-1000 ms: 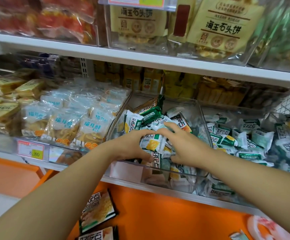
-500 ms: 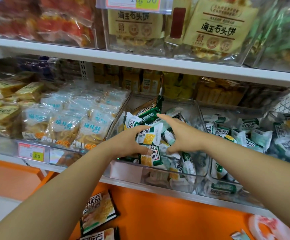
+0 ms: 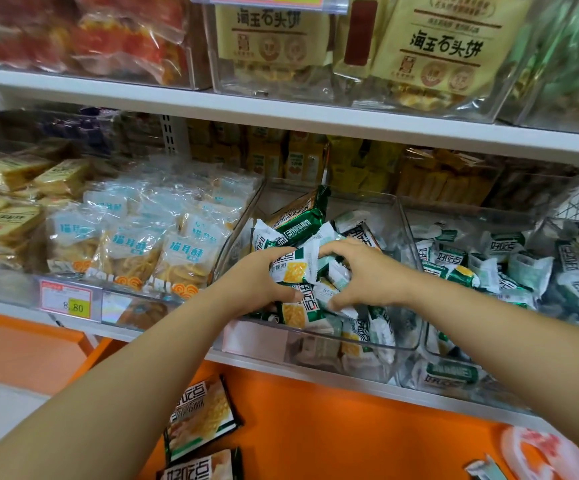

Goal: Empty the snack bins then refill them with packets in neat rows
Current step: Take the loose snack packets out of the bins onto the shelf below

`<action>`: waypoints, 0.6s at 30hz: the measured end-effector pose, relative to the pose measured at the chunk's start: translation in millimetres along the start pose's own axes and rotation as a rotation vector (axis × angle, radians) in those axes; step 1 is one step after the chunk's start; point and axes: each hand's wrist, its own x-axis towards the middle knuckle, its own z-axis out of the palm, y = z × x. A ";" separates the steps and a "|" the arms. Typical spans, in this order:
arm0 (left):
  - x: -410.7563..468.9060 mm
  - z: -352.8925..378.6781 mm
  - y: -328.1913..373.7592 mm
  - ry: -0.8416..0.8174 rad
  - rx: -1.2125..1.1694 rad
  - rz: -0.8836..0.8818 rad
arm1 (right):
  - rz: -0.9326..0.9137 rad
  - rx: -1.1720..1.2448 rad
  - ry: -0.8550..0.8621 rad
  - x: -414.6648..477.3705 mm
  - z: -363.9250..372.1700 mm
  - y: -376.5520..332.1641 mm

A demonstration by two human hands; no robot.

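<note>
Head: two hands [image 3: 256, 282] [image 3: 371, 275] hold packets [image 3: 295, 270].

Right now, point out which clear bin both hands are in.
The middle bin, between the blue-print bin on the left and the other green-packet bin on the right; left hand and right hand both grip packets in it.

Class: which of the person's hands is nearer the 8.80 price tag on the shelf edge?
Left. The left hand grips packets in the clear bin, right of the price tag; the right hand grips them further right in the same bin.
</note>
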 end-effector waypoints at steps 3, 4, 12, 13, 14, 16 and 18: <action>-3.1 0.2 1.8 0.007 0.026 0.021 | 0.032 -0.026 -0.015 -0.9 10.1 0.6; -4.9 -0.5 3.1 0.010 0.036 0.033 | 0.037 -0.017 0.005 0.2 11.1 0.7; -11.0 -5.8 4.4 -0.029 0.056 0.059 | 0.045 0.159 0.109 0.5 7.5 0.2; -12.1 -7.0 4.8 -0.067 0.040 0.068 | 0.041 0.162 0.109 0.1 7.6 -0.2; -13.2 -7.8 5.5 -0.110 0.026 0.078 | 0.037 0.169 0.110 -0.4 7.3 -0.8; -14.7 -9.3 7.1 -0.192 0.015 0.081 | 0.052 0.215 0.109 -1.6 6.1 -1.3; -12.6 -8.7 5.8 -0.222 0.007 0.091 | 0.085 0.277 0.092 -2.3 5.3 -1.5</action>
